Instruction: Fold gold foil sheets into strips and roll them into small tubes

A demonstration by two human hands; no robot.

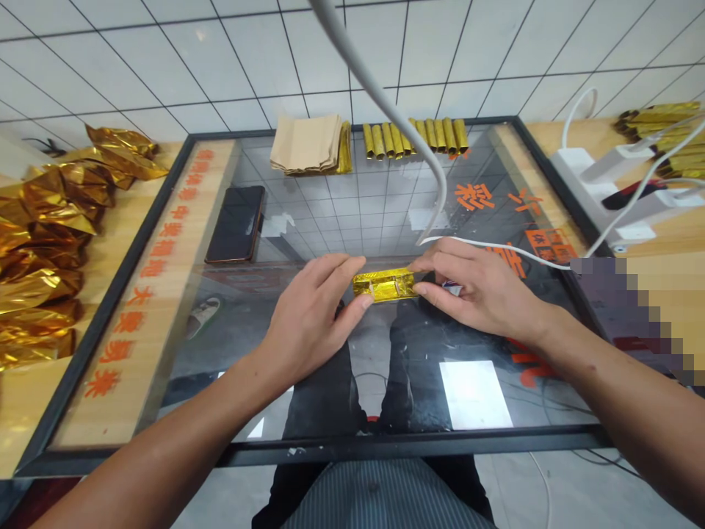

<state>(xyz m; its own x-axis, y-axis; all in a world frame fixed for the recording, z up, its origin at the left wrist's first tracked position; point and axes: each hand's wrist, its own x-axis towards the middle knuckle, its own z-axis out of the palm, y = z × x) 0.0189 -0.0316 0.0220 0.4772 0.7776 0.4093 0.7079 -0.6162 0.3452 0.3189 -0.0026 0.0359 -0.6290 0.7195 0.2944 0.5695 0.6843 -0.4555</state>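
A small folded piece of gold foil paper (384, 285) lies on the glass table top (352, 213) in the middle of the view. My left hand (308, 316) pinches its left end between thumb and fingers. My right hand (479, 290) pinches its right end the same way. Both hands rest low on the glass, with the folded piece stretched between them.
A row of finished gold folds (413, 137) and a stack of brown paper (306, 143) lie at the far edge. A dark phone (236, 224) lies left of centre. Crumpled gold foil (44, 242) piles at the left. White cables (385, 103) and a power strip (611, 191) sit at right.
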